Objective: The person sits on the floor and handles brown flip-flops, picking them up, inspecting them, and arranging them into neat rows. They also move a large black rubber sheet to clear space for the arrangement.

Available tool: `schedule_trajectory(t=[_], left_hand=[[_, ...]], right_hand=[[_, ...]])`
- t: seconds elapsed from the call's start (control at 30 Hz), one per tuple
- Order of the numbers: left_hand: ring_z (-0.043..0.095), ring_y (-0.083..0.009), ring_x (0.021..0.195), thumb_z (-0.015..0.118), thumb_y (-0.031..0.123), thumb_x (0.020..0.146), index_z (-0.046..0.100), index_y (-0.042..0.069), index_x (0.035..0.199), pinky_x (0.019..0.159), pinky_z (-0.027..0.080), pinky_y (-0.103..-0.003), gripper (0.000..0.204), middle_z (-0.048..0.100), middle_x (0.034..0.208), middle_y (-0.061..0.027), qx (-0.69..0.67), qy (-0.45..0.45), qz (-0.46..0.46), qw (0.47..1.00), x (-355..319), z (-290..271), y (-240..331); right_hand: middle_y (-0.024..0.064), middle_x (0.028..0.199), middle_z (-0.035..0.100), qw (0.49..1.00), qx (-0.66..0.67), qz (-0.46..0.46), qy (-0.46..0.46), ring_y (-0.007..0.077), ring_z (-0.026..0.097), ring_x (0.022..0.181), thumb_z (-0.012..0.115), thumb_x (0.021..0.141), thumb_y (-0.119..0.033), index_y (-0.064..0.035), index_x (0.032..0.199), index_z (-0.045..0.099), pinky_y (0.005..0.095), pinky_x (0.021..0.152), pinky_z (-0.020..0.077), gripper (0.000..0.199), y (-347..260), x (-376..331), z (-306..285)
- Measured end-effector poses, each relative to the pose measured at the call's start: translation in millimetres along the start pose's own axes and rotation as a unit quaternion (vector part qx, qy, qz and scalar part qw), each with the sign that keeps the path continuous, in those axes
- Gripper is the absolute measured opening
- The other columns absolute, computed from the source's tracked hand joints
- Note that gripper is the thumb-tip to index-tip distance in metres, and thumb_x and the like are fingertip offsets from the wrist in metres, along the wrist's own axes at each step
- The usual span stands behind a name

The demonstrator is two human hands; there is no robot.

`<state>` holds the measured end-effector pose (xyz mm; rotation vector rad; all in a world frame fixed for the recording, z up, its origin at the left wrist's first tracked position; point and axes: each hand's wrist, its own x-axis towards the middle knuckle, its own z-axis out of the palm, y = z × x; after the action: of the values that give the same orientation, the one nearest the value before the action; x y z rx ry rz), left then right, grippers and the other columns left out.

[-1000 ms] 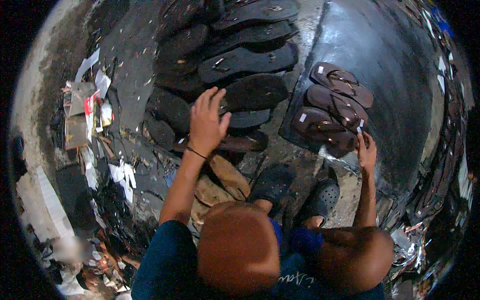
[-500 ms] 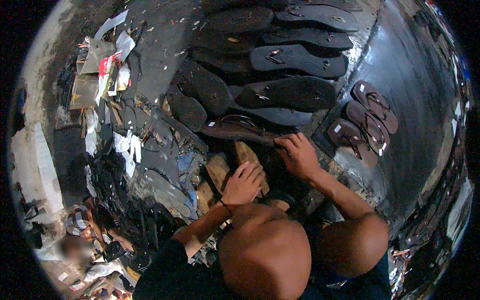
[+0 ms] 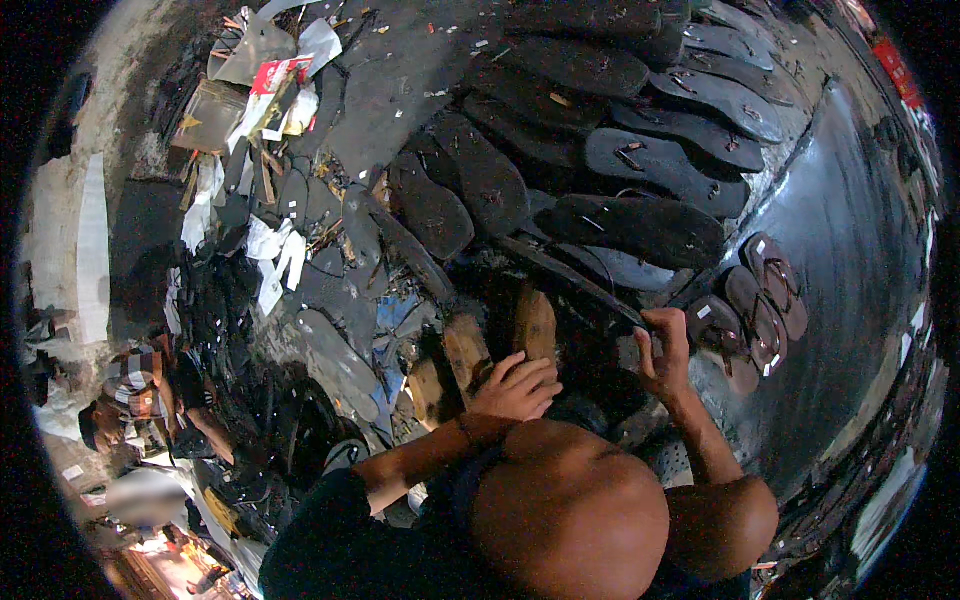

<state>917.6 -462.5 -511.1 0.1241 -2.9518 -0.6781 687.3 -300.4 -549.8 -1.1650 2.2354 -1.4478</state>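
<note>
Many dark soles crowd the held sandal — white scraps leftward.

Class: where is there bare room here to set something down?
Widest patch: the shiny dark sheet, right of the three brown flip-flops. Another, littered with small bits: the dark floor between the white paper scraps and the black soles. Crowded: around the wooden blocks by the left hand, and among the overlapping soles.

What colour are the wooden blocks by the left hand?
The wooden blocks are yellowish brown; see head view.
</note>
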Motion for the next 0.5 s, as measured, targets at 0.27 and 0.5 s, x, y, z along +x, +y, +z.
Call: schedule_trajectory(t=[0.27, 0.5], left_hand=[[0.045, -0.0345, 0.129, 0.07, 0.015, 0.078, 0.047, 0.005, 0.132, 0.111, 0.029, -0.052, 0.059, 0.051, 0.137, -0.0146, 0.16, 0.187, -0.274, 0.93, 64.2, -81.4, -135.1], [0.06, -0.032, 0.115, 0.064, 0.016, 0.094, 0.053, 0.001, 0.122, 0.098, 0.047, -0.039, 0.034, 0.059, 0.129, -0.0169, 0.043, 0.321, -0.284, 0.902, 65.9, -87.1, -153.2]], right_hand=[[0.0197, 0.116, 0.056, 0.984, -0.117, 0.019, -0.136, 0.0386, 0.056, 0.107, 0.08, 0.078, -0.029, -0.0038, 0.118, 0.056, 0.0453, 0.09, 0.0485, 0.053, -6.8, -3.1, -17.3], [0.0198, 0.121, 0.053, 0.979, -0.192, 0.041, -0.057, 0.0395, 0.058, 0.107, 0.076, 0.082, -0.015, -0.0033, 0.124, 0.052, 0.042, 0.09, 0.0512, 0.05, -5.2, -20.5, -43.2]])
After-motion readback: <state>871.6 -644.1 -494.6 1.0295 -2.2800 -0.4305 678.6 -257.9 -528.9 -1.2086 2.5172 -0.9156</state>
